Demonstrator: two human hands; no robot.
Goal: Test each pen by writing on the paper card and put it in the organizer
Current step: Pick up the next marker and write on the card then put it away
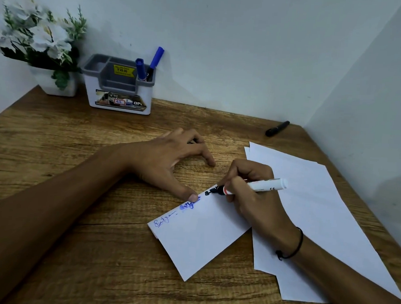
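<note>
Two blue pens (151, 64) already stand in the organizer (119, 85), the right hand (251, 192) wraps its fingers around a white marker (266, 184) writing black on the card (201, 231) that the open left hand (170, 161) pins, and one black pen (277, 128) waits on the bench (75, 191).

Your desk sits in a pale corner.

You face a wood-grain desk (77, 149) boxed in by plain bluish-white walls (248, 49) that meet toward 2 o'clock. At 10 o'clock, a white pot of artificial white flowers (44, 39) stands against the wall. Light is soft and even.
</note>
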